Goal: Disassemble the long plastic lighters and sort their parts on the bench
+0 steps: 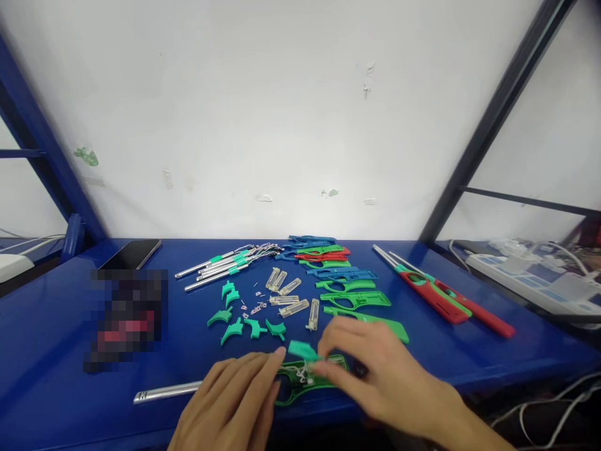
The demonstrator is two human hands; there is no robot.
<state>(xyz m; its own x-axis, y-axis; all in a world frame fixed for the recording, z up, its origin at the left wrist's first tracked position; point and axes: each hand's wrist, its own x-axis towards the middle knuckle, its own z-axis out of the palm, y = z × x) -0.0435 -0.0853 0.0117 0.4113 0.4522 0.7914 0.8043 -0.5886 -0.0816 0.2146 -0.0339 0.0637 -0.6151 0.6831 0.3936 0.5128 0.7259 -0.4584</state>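
Two bare hands are meeting over a green lighter shell (307, 382) lying flat: the left hand (235, 401) is pressing it steady while the right hand (375, 369) is pinching a teal trigger (303, 351) into it. Beyond the fingers, spare triggers (244, 326) and shells (352, 294) are lying sorted within reach.

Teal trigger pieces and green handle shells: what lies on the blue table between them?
Head view: small clear plastic rectangular parts lie between the teal trigger pieces and the green handle shells.
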